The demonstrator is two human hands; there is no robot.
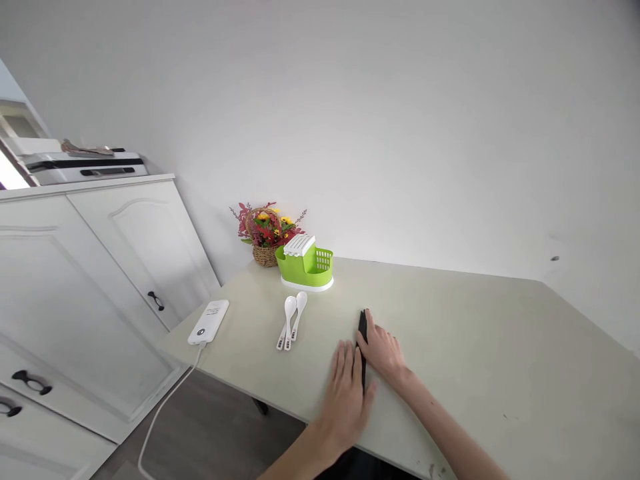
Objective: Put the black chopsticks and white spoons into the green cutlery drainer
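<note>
Item: slim black sticks, seemingly a pair of chopsticks (363,340), lying flat on the pale beige table top (475,347), pointing away from the person; the landmark for all entries below.

Left hand (346,393): just left of the black sticks, palm down, fingers extended and close together, flat on the table; its inner edge touches the sticks; nothing gripped; forearm enters from the near edge.

Right hand (384,350): just right of the sticks, palm down, fingers loosely spread and slightly curled, fingertips at the sticks' far half; touching, not clasping; whether any finger curls under them cannot be told; forearm runs in from the lower right.

Placement, judged: both hands bracket the sticks from either side, apparently to hold them together and aligned on the surface.

Two white plastic spoons (291,321): left of the sticks, side by side, bowls away from the person.

Green plastic cutlery drainer with white slotted lid (306,265): beyond the spoons, left and farther than the sticks.

Woven basket of red and yellow flowers (266,233): behind the drainer, against the wall.

White power bank with cable (209,321): well left of the sticks, at the table's edge.

White cabinet (100,280): far left.
</note>
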